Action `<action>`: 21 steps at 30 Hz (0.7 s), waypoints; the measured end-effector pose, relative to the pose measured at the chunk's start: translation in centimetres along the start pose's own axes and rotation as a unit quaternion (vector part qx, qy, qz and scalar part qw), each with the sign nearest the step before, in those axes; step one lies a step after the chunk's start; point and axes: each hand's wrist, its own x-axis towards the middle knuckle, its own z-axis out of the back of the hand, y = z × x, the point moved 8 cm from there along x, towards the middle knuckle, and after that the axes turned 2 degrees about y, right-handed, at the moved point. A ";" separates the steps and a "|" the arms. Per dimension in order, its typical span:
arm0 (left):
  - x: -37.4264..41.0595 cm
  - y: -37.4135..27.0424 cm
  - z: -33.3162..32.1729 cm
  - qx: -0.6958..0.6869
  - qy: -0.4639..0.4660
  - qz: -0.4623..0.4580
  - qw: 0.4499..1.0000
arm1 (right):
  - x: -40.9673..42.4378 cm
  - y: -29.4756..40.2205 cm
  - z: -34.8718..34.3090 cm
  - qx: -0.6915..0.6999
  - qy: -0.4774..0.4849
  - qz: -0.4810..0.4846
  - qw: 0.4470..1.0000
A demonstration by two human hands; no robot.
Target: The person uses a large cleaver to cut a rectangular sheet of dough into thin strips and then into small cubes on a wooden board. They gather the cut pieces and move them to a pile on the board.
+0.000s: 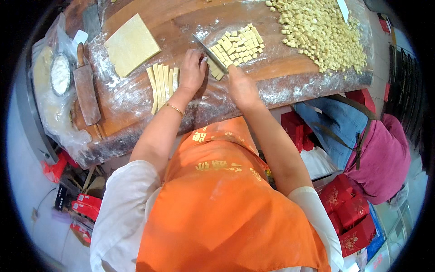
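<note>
My right hand [243, 89] grips a long-bladed knife [211, 55], whose handle is hidden in my fist. The blade lies slantwise across a patch of cut dough pieces [238, 46], with some cubes and short strips on either side of it. My left hand [193, 69] is beside the blade, fingers curled and thumb towards the steel; whether it presses on dough is hidden. Just left of that hand lie several long dough strips [159, 86] side by side. Farther left is a flat, uncut dough sheet [132, 46].
A large heap of dough cubes [316, 34] covers the right of the floured wooden table [217, 105]. At left are a wooden rolling pin [86, 93], a bowl of flour [61, 74] and plastic-covered dough [51, 98]. Red boxes [353, 210] stand below at right.
</note>
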 end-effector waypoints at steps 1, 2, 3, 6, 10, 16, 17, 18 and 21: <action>0.0 -0.2 0.3 -0.008 -0.018 -0.002 1.000 | -0.2 -0.1 0.5 0.007 -0.006 -0.014 1.000; -0.2 -0.5 0.6 -0.016 -0.035 -0.003 0.999 | -0.6 -0.2 1.1 0.015 -0.011 -0.029 0.999; -0.6 -0.8 0.7 -0.026 -0.051 -0.003 0.998 | -1.3 -0.2 1.7 0.021 -0.015 -0.045 0.999; -2.3 -1.8 0.5 -0.007 -0.006 -0.015 1.000 | -4.2 -0.4 2.6 -0.011 -0.003 -0.044 0.999; -4.8 -1.2 -1.2 -0.039 0.041 0.029 0.998 | -8.8 -2.8 1.3 -0.046 -0.011 0.007 0.999; -5.3 -2.0 -1.1 -0.043 0.010 -0.013 0.999 | -11.2 -3.8 1.2 -0.050 0.004 0.002 0.999; -5.3 -1.9 -1.2 -0.049 0.010 -0.011 0.999 | -11.4 -3.9 1.1 -0.047 0.006 -0.002 0.999; -5.1 -1.9 -1.2 -0.054 0.011 -0.008 0.998 | -11.5 -4.0 1.1 -0.044 0.008 -0.006 0.999; -4.9 -2.0 -1.2 -0.056 0.014 -0.001 0.998 | -11.5 -3.8 1.2 -0.029 0.004 0.013 0.999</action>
